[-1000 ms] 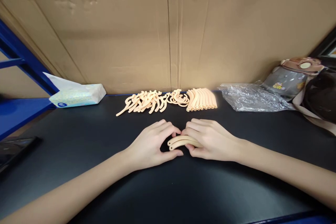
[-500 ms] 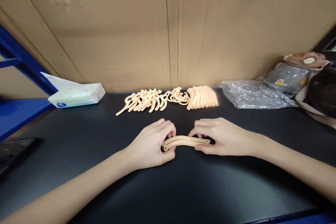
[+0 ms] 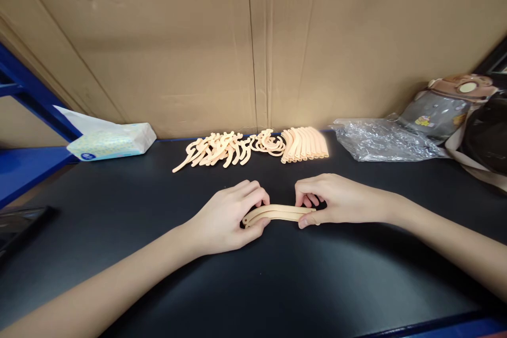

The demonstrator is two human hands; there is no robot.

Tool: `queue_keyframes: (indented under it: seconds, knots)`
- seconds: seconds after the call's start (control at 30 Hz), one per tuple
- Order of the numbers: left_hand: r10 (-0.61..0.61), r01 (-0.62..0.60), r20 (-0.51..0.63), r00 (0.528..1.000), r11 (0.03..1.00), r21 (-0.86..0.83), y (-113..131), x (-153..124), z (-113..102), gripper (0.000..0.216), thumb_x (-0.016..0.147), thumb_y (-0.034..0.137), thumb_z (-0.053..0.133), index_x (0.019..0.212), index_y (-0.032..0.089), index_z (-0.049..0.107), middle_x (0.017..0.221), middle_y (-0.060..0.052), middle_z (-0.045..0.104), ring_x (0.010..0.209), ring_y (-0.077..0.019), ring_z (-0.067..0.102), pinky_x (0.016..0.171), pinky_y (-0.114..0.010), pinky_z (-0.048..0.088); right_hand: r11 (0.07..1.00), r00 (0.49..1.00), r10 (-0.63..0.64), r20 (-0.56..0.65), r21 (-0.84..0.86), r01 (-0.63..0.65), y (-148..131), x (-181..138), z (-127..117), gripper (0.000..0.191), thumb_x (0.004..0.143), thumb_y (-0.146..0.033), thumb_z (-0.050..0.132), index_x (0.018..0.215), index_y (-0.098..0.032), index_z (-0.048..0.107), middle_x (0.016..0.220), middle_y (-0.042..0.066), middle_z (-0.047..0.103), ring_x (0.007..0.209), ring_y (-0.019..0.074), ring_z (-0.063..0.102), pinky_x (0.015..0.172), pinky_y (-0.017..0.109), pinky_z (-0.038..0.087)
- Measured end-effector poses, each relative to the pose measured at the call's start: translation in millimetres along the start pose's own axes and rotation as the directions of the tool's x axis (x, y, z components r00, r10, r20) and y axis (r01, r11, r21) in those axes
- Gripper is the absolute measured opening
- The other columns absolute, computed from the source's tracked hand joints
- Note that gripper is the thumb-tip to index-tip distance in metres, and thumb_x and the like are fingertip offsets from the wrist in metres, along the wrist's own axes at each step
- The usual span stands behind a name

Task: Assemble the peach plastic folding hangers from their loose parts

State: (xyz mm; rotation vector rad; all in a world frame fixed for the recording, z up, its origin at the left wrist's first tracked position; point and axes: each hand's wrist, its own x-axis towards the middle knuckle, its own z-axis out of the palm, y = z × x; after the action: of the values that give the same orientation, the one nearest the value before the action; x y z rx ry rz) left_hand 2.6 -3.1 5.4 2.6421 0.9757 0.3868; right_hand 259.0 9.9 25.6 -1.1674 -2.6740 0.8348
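Note:
Two curved beige strips (image 3: pixel 283 213), with a small hole at an end, lie side by side just above the black tabletop or on it; I cannot tell which. My left hand (image 3: pixel 235 215) grips their left ends between thumb and fingers. At the right ends, my right hand (image 3: pixel 330 200) pinches them, its thumb along the near side and its fingers curled on the far side. Beyond the hands, a row of similar beige strips (image 3: pixel 304 144) stands neatly together. Left of that row lie small curved beige pieces (image 3: pixel 268 143) and a loose heap of beige strips (image 3: pixel 216 149).
A tissue pack (image 3: pixel 113 141) sits at the back left, near a blue metal frame (image 3: pixel 34 111). Crumpled clear plastic (image 3: pixel 384 140) and a grey bottle with a brown lid (image 3: pixel 438 105) are at the back right. Cardboard (image 3: pixel 158 37) rises behind the black table (image 3: pixel 253 290).
My left thumb has come up over the near strip. My right fingers have drawn back slightly to the right, and the right thumb now overlaps the strips' end.

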Motion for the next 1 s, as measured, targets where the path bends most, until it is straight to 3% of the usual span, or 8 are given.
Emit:
queue_keyframes:
  seconds: [0.63,0.87,1.0]
  knots:
    - [-0.006,0.006,0.022,1.0,1.0,-0.03,-0.7,-0.7,0.2,0.008,0.085,0.024,0.056,0.091,0.021,0.052,0.087,0.003,0.054,0.073,-0.0133,0.051,0.063,-0.025,0.036,0.998,0.998,-0.057,-0.021,0.024,0.057,8.4,2.2,4.1,0.036,0.075,-0.055,0.071,0.077,-0.02,0.063,0.071,-0.004,0.059,0.065,0.0106,0.054,0.058,0.023,0.036]
    - [-0.003,0.003,0.021,1.0,0.999,-0.034,-3.2,-0.8,-1.8,0.023,0.095,0.043,0.05,0.104,0.021,0.052,0.093,0.0,0.056,0.075,-0.0145,0.054,0.062,-0.025,0.037,0.998,0.998,-0.055,-0.016,0.019,0.056,6.6,3.6,3.7,0.037,0.075,-0.056,0.071,0.077,-0.02,0.062,0.072,-0.004,0.059,0.066,0.0107,0.054,0.058,0.023,0.037]
    - [-0.009,0.01,0.027,1.0,0.998,-0.064,-4.3,-1.0,-2.9,0.025,0.1,0.043,0.041,0.105,0.022,0.052,0.095,-0.001,0.057,0.076,-0.0142,0.056,0.063,-0.025,0.039,0.998,0.998,-0.056,-0.019,0.012,0.056,5.5,5.5,2.6,0.037,0.075,-0.056,0.071,0.077,-0.02,0.062,0.072,-0.004,0.058,0.064,0.0102,0.053,0.057,0.023,0.036]
